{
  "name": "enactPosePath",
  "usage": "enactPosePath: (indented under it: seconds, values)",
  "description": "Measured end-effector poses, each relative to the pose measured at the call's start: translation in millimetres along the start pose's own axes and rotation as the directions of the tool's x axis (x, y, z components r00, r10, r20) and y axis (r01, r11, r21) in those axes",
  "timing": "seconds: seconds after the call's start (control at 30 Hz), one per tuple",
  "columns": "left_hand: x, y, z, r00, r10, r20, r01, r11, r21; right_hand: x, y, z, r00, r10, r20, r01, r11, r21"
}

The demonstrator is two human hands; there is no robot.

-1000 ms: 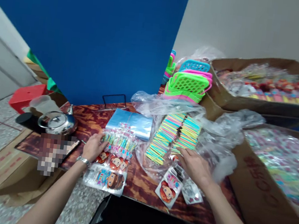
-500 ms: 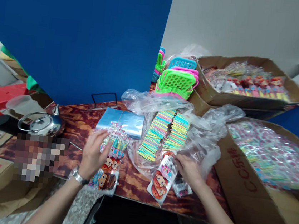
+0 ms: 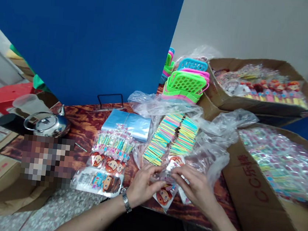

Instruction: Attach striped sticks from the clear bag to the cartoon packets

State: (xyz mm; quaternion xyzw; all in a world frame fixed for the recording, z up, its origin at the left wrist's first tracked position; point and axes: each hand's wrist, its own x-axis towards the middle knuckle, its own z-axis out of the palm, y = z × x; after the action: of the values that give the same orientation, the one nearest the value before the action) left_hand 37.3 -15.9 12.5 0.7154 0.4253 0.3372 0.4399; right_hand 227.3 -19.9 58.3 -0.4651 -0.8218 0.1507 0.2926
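Note:
My left hand (image 3: 146, 185) and my right hand (image 3: 194, 185) are close together over printed cartoon-face packets (image 3: 164, 198) at the table's front edge. The right fingertips pinch the top of a packet; the left thumb and fingers close on its other side. My hands partly cover these packets. Just beyond them, bundles of coloured plastic sticks (image 3: 161, 138) lie on a clear plastic bag (image 3: 218, 134). To the left, filled packets (image 3: 112, 159) with cartoon faces and sticks lie in a row, with a silver printed packet (image 3: 98, 181) in front.
Blue plastic sheets (image 3: 126, 123) lie behind the filled packets. A metal kettle (image 3: 50, 124) stands at left. Stacked colourful baskets (image 3: 187, 84) are at the back. Cardboard boxes of packets (image 3: 252, 178) border the right side; a blue panel (image 3: 96, 38) rises behind.
My left hand has moved right, from over the filled packets to the cartoon-face packets, and closed there beside my right hand. The row of filled packets is now uncovered.

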Motion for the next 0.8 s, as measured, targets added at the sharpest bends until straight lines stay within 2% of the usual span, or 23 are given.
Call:
enactPosePath:
  seconds: [0.13,0.23,0.33,0.43,0.47,0.53,0.63,0.7,0.8]
  values:
    - [-7.7,-5.9,-4.3,0.994,-0.042,0.101,0.055,0.989,-0.137,1.9,-6.6,14.8,0.998,-0.03,-0.051,0.033,0.998,0.058]
    - [-12.3,-10.9,-8.6,0.992,-0.083,0.09,0.095,0.987,-0.133,3.3,-10.6,22.2,0.999,-0.032,-0.035,0.034,0.997,0.074]
    - [-15.2,-15.9,-16.2,0.988,-0.157,0.011,0.157,0.984,-0.08,5.9,-4.2,27.3,0.998,-0.004,0.067,-0.007,0.987,0.159]
    - [-19.2,-19.6,-22.3,0.975,-0.222,-0.015,0.22,0.971,-0.099,14.6,16.0,36.4,0.98,0.078,0.184,-0.116,0.972,0.205]
    - [-21.1,-20.3,-23.3,0.972,-0.234,-0.008,0.231,0.966,-0.116,19.3,23.8,40.9,0.974,0.109,0.197,-0.142,0.977,0.158]
    - [-25.5,-20.9,-23.3,0.968,-0.251,-0.001,0.248,0.958,-0.141,30.1,36.5,51.7,0.96,0.153,0.235,-0.136,0.987,-0.087]
    - [-32.1,-20.9,-21.2,0.966,-0.258,0.001,0.255,0.953,-0.165,44.7,43.6,67.5,0.912,0.175,0.371,0.027,0.876,-0.481]
    - [-35.1,-21.2,-20.0,0.965,-0.26,0.014,0.258,0.949,-0.181,50.7,42.1,74.9,0.88,0.191,0.435,0.112,0.806,-0.581]
    - [-36.8,-21.6,-19.8,0.96,-0.278,0.03,0.279,0.941,-0.194,54.9,37.9,80.0,0.87,0.222,0.44,0.113,0.779,-0.617]
